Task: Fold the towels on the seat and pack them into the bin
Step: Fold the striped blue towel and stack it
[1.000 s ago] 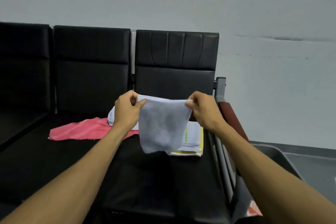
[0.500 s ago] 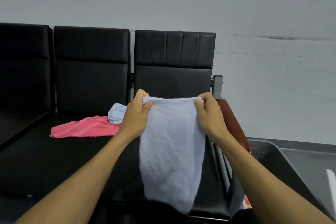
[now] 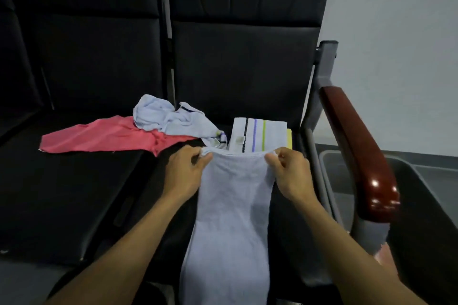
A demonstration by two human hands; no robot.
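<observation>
Folding step under way. Left hand (image 3: 184,171) and right hand (image 3: 290,172) each pinch a top corner of the pale blue towel (image 3: 233,218), draped over the seat (image 3: 99,181) front edge, just before the folded striped towel (image 3: 257,135). Next: likely lay flat, fold over. Bin (image 3: 421,205) beside seat.

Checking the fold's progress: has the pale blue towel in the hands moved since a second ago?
Yes. The pale blue towel has come down from in front of the backrest onto the seat.

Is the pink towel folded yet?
No. The pink towel lies spread out and rumpled on the seat, partly under a crumpled blue towel.
</observation>
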